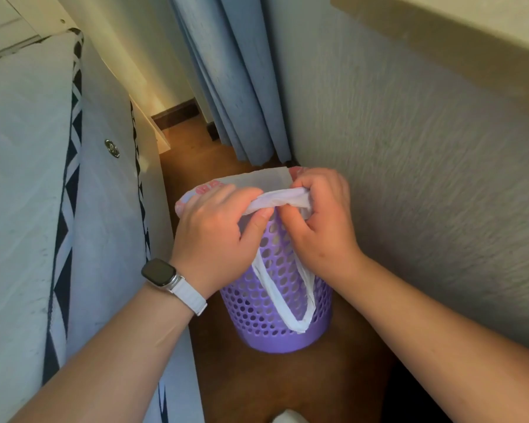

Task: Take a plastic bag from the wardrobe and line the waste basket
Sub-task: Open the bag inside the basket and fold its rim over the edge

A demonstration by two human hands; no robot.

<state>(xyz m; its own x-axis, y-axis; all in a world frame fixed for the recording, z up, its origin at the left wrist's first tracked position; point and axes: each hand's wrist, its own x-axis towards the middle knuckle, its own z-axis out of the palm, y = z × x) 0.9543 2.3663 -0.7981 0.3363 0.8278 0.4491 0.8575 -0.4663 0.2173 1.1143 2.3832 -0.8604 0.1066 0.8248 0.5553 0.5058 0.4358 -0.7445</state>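
Observation:
A purple perforated waste basket [269, 319] stands on the wooden floor between the bed and the wall. A thin white plastic bag [269, 180] with red print lies over its top. My left hand [217, 236] and my right hand [321, 221] both grip a bunched edge of the bag above the basket's near rim, fists close together. One white bag handle [287, 309] hangs in a loop down the basket's front. The basket's inside is hidden by my hands and the bag.
A mattress [22, 190] with a black-and-white trim on a pale bed frame runs along the left. A textured wall [425, 166] closes the right side. Blue curtains [235, 87] hang behind the basket. The brown floor [196, 141] forms a narrow strip.

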